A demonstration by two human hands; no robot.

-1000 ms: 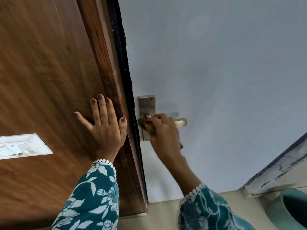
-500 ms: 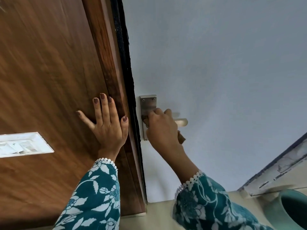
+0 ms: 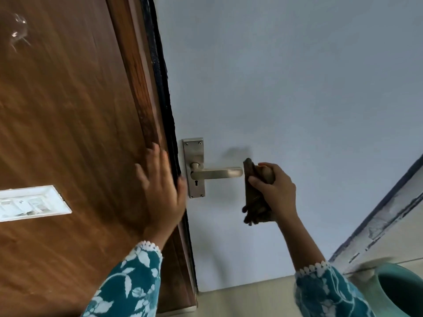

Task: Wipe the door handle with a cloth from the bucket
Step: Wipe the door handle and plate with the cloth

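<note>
A silver lever door handle (image 3: 216, 173) on a metal backplate (image 3: 194, 154) is fixed to the pale grey door (image 3: 286, 88). My right hand (image 3: 273, 188) holds a dark brown cloth (image 3: 253, 195) just past the lever's free end, the cloth hanging below my fingers. The lever itself is fully uncovered. My left hand (image 3: 161, 191) lies flat with fingers spread against the brown wooden frame (image 3: 137, 88), left of the backplate. A teal bucket (image 3: 399, 291) shows at the bottom right corner.
A white switch plate (image 3: 32, 203) sits on the brown wooden panel at the left. A black strip (image 3: 160, 65) runs down the door's edge. Beige floor shows below the door. A light, blue-edged frame piece (image 3: 384, 223) slants across the right side.
My right hand has slid with the cloth from the backplate end along the lever to beyond its tip, uncovering the handle. My left hand shifted slightly right on the frame.
</note>
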